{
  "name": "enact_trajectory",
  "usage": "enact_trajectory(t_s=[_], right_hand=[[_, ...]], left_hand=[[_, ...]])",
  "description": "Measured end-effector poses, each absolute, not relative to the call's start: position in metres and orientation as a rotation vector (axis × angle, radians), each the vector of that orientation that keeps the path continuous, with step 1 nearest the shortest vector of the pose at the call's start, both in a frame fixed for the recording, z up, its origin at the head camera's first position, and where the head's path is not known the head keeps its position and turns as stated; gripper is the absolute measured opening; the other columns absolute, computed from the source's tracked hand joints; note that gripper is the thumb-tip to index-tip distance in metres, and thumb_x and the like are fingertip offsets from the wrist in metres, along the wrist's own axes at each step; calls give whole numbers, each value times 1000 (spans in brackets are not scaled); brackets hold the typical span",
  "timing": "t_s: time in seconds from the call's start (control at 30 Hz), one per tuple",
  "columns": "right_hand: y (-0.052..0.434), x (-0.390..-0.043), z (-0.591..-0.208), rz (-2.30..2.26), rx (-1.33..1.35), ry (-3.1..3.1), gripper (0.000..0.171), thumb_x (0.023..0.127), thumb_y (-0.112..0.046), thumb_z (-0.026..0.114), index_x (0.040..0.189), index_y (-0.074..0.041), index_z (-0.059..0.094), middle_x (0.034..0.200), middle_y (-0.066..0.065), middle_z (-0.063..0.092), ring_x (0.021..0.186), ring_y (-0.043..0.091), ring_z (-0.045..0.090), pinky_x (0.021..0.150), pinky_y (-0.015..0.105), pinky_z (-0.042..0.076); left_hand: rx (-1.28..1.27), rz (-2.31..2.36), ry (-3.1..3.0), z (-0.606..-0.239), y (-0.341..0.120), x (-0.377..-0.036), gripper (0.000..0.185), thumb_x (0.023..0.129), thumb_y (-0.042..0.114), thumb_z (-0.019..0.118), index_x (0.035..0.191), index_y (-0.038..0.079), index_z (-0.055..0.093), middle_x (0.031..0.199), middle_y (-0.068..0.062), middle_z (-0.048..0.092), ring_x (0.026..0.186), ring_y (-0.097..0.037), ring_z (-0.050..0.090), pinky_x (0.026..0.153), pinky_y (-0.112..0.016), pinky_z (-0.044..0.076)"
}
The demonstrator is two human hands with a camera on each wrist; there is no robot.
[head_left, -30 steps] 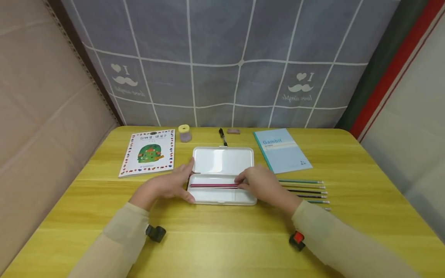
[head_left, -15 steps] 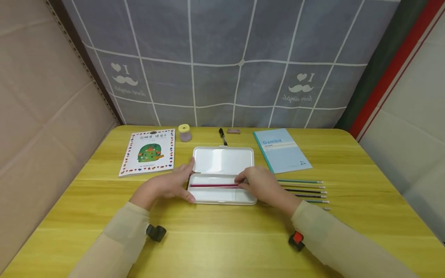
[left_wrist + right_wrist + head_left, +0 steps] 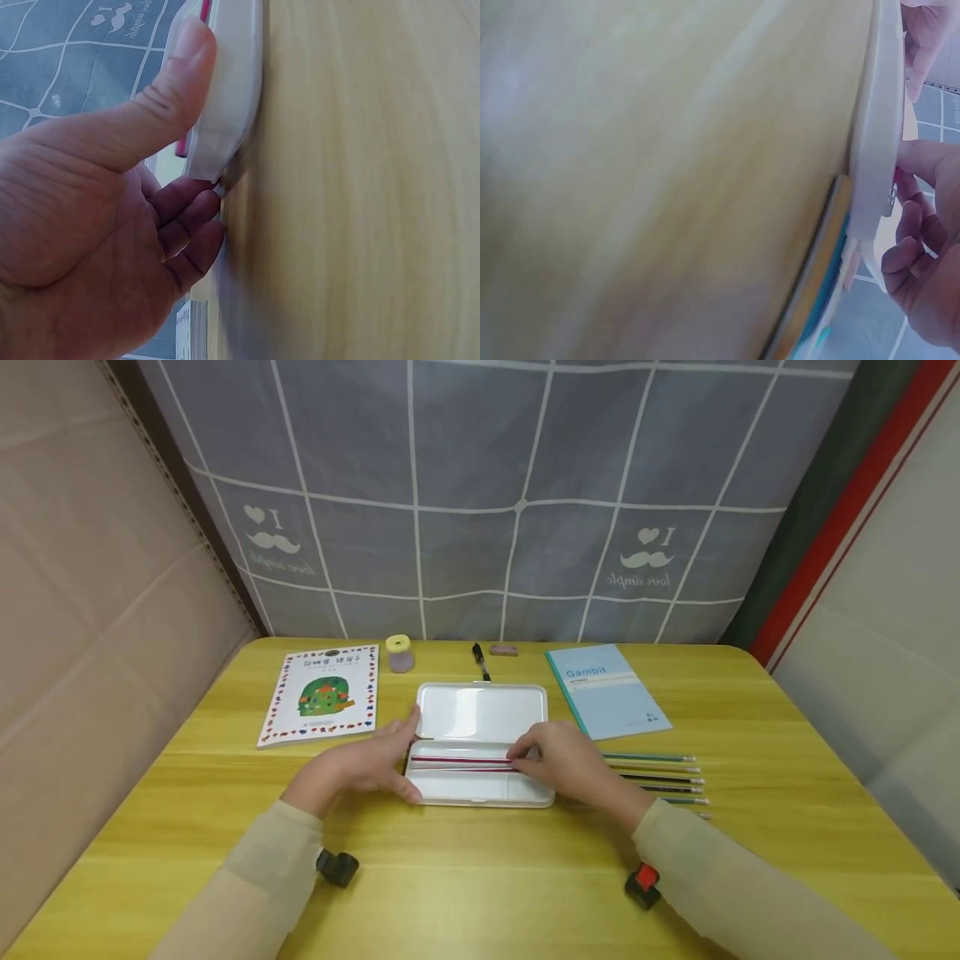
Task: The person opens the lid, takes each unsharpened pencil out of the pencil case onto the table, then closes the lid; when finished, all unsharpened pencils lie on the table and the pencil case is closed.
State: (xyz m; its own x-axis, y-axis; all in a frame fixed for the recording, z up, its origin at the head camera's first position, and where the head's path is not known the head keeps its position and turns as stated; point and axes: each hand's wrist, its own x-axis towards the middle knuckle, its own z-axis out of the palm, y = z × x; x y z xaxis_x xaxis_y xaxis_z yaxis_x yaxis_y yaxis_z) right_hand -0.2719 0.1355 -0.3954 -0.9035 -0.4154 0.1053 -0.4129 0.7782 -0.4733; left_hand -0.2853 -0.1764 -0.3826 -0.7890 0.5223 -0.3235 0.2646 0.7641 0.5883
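Note:
A white pencil case (image 3: 453, 787) lies open on the table, its lid (image 3: 482, 712) folded back. My left hand (image 3: 367, 760) holds the case by its left end, thumb at the front corner and fingers curled against the end wall. Thumb and fingers of my right hand (image 3: 562, 764) pinch a red pencil (image 3: 457, 759) over the tray's right half. The pencil runs lengthwise along the tray; its right part is hidden by the hand. A second thin red line (image 3: 465, 769) shows just in front of it. In the left wrist view the red pencil's end (image 3: 181, 146) shows beside the case wall.
Several pencils (image 3: 667, 778) lie in a row right of the case, partly under my right forearm. Behind stand or lie a picture book (image 3: 322, 693), a yellow-lidded sharpener (image 3: 400, 654), a black pen (image 3: 481, 662), an eraser (image 3: 504, 650) and a blue notebook (image 3: 611, 692).
The two red lines in the tray looked merged half a second ago and now show a gap between them. Both hands keep nearly the same place; the head view has tilted slightly.

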Motion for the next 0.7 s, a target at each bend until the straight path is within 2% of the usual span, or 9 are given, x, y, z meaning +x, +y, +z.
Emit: enact_trajectory(t_s=[0.17, 0.3, 0.57, 0.7], right_hand=[[147, -269, -389, -820, -746, 2955, 9, 93, -19, 81, 100, -22, 85, 96, -9, 77, 56, 7, 50, 54, 26, 45], [163, -268, -390, -803, -771, 2979, 11, 93, -16, 80, 101, -23, 85, 99, -7, 78, 51, 7, 46, 52, 26, 43], [203, -268, -393, -790, -715, 3084, 11, 91, -12, 82, 96, -22, 85, 94, -6, 76, 60, 7, 49, 58, 27, 45], [225, -268, -393, -749, -629, 3122, 10, 91, -11, 81, 95, -19, 85, 96, -2, 77, 65, 9, 52, 60, 29, 45]], left_hand=[[598, 738, 2484, -385, -178, -285, 139, 80, 38, 90, 163, 0, -15, 170, -31, 2, 158, -44, 2, 126, -57, 9], [599, 728, 2487, -385, -178, -285, 139, 80, 39, 89, 163, 0, -15, 170, -30, 0, 158, -44, 1, 126, -57, 9], [609, 722, 2492, -386, -179, -286, 138, 81, 37, 90, 163, -2, -14, 170, -31, 2, 158, -45, 3, 126, -57, 9], [619, 730, 2488, -385, -178, -286, 138, 81, 37, 90, 162, -3, -15, 170, -31, 3, 157, -45, 3, 126, -58, 10]])
